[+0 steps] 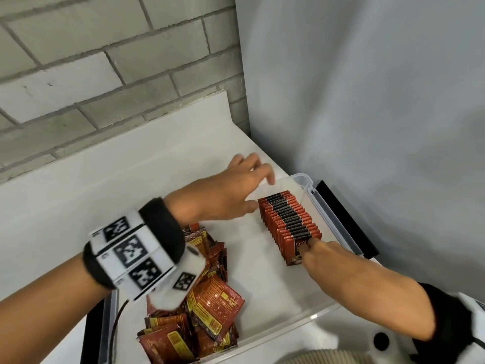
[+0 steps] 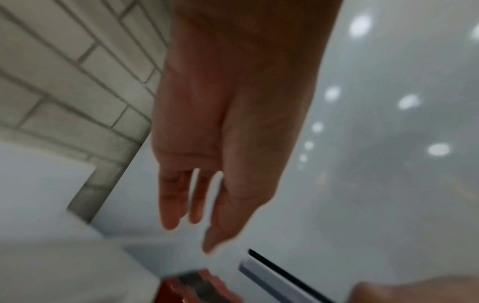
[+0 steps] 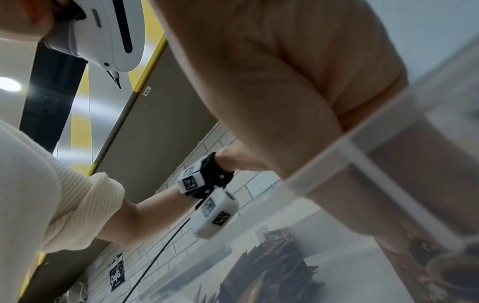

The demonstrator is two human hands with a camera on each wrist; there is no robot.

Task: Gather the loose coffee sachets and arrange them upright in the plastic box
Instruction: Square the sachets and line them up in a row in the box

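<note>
A clear plastic box (image 1: 288, 319) sits on a white counter. A tight row of upright red-and-black sachets (image 1: 288, 219) fills its right end. A loose pile of sachets (image 1: 207, 298) lies in its left part, and shows dimly through the box wall (image 3: 272, 266) in the right wrist view. My left hand (image 1: 236, 190) hovers over the far end of the row with spread fingers (image 2: 171, 205) and holds nothing. My right hand (image 1: 315, 249) is at the near end, its fingertips curled over the top edge of the front sachet (image 1: 295, 254). The thumb is hidden.
A grey brick wall (image 1: 105, 74) stands behind the counter and a pale panel (image 1: 367, 101) is close on the right. Black latch handles (image 1: 346, 222) stick out at both ends of the box. A cable (image 1: 116, 324) hangs from my left wrist near the pile.
</note>
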